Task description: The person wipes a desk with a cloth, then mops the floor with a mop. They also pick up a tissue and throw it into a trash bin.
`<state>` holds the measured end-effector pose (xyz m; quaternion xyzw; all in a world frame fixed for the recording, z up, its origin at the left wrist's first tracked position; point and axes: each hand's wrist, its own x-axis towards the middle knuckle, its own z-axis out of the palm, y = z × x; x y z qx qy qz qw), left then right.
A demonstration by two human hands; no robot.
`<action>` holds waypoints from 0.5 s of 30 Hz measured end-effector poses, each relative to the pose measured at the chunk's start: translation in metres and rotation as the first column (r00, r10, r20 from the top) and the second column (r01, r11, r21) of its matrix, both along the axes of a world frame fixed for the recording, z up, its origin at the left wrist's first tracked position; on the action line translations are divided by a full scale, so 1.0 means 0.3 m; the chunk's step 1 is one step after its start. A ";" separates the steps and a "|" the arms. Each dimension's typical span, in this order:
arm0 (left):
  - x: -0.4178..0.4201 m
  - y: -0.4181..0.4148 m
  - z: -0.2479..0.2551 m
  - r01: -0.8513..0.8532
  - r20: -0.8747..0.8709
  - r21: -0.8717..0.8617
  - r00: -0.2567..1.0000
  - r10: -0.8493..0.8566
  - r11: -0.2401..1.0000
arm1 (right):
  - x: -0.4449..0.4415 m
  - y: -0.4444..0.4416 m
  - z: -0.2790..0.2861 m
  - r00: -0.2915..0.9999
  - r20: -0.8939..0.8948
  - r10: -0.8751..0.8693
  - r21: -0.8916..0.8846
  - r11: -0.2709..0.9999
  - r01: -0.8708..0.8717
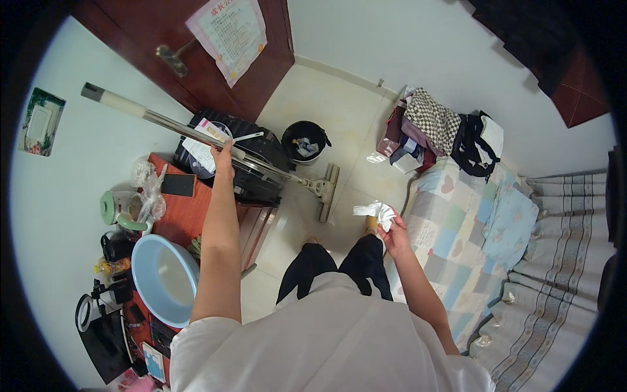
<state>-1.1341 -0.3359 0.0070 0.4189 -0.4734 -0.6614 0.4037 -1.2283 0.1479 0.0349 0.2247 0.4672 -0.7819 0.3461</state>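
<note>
Gripped around its metal handle, a sponge mop (188, 131) slants across the view in my left hand (223, 159). Its wide flat head (328, 193) rests on the tiled floor ahead of my feet. A crumpled white tissue (381, 214) is pinched in the fingers of my right hand (396, 236), held above the floor beside the bed. Beyond the mop head stands a black trash bin (306, 142) with some crumpled waste inside.
A reddish wooden desk (183, 215) on the left carries a light-blue basin (164, 279) and a green-lidded jug (117, 208). Black luggage (259, 186) stands before the door (132, 29). To the right, a bed (441, 235) bears bags and a checkered cloth (431, 120) near its far end.
</note>
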 end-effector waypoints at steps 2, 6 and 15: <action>-0.025 0.032 -0.061 0.023 -0.020 0.034 1.000 -0.023 0.999 | -0.086 0.041 -0.020 0.999 -0.026 0.030 0.002 1.000 -0.030; -0.134 0.283 -0.065 0.131 0.071 0.015 0.989 -0.132 0.991 | -0.288 0.101 -0.088 0.996 -0.013 0.092 0.025 0.995 -0.092; -0.408 0.779 0.039 -0.056 0.207 -0.128 0.975 0.082 0.990 | -0.811 0.087 -0.064 0.909 0.013 0.416 0.091 0.905 -0.415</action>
